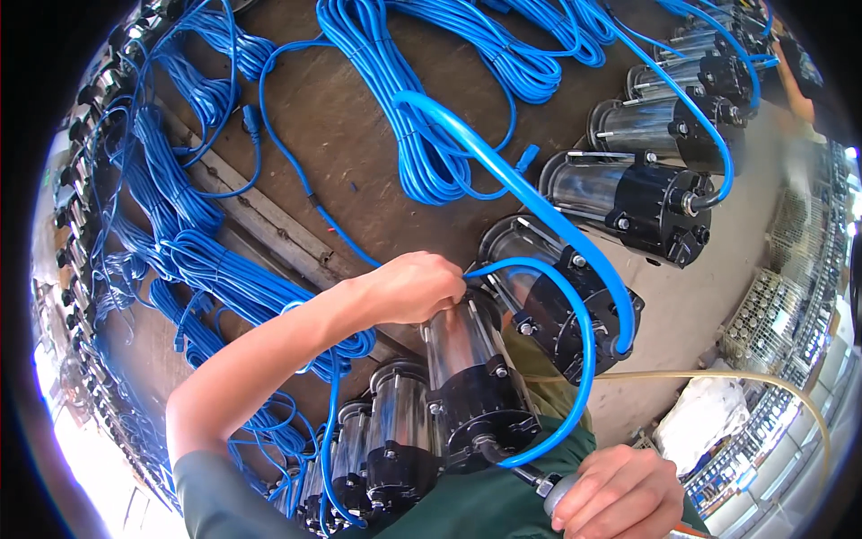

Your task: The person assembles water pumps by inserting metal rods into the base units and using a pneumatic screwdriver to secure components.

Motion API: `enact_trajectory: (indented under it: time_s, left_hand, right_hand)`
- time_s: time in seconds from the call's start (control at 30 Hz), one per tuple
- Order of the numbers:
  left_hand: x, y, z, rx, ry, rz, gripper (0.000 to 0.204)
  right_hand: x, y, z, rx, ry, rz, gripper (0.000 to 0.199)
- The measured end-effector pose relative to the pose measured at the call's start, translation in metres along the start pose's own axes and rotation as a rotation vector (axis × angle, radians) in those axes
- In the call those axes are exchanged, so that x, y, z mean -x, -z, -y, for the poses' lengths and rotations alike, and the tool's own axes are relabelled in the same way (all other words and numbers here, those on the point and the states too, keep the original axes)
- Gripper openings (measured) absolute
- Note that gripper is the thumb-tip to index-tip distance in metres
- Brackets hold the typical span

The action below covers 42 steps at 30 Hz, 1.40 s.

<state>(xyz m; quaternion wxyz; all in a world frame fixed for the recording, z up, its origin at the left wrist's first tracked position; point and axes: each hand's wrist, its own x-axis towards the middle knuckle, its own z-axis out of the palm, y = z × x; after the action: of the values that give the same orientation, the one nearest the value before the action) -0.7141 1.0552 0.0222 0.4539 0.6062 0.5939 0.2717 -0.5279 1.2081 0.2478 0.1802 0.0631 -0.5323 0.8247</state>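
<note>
A cylindrical pump [465,346] with a clear-looking shiny barrel and a black end cap lies in front of me, cap toward me. At its far end my left hand [422,286] is closed, and a blue cable [588,359] runs into the fist and loops out to the cap. My right hand [620,494] grips a grey, round-bodied power driver [558,496]. The driver's dark shaft and metal collar point at the pump's black cap, close to where the cable enters. The fingers partly hide the driver's body.
More pumps stand in a row at the right [628,202] and lower left [400,431]. Several blue cable coils [395,108] cover the brown worktop [314,117]. A yellowish hose [745,375] curves at the right, near a white bag [705,418] and metal racks [768,305].
</note>
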Motion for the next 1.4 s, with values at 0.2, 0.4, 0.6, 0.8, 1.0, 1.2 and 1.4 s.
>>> enact_trajectory:
  time_s: [0.2, 0.4, 0.6, 0.8, 1.0, 1.2, 1.4]
  left_hand:
    - [-0.02, 0.011, -0.008, -0.181, -0.085, 0.151, 0.015]
    - [-0.002, -0.009, -0.005, -0.209, -0.135, -0.039, 0.013]
    - [-0.003, -0.009, -0.007, -0.12, -0.144, -0.1, 0.012]
    - [-0.014, -0.007, 0.0, 0.02, -0.181, -0.284, 0.012]
    - [0.022, 0.063, -0.023, 0.023, 0.538, -0.729, 0.027]
    - [0.036, 0.013, -0.018, 0.086, 0.188, -0.372, 0.05]
    - [0.012, -0.003, -0.026, 0.047, 0.154, -0.085, 0.04]
  right_hand:
    - [0.004, -0.006, -0.002, 0.087, 0.105, -0.01, 0.024]
    - [0.002, -0.004, -0.004, 0.105, 0.061, 0.04, 0.031]
    - [0.007, -0.008, -0.006, 0.102, 0.143, 0.021, 0.031]
    - [-0.004, -0.006, -0.006, 0.079, 0.108, 0.064, 0.028]
    - [-0.004, -0.002, 0.002, 0.061, 0.061, 0.032, 0.02]
    - [-0.01, 0.004, 0.002, 0.048, -0.047, -0.008, 0.019]
    - [-0.015, 0.006, 0.004, 0.038, -0.049, -0.004, 0.017]
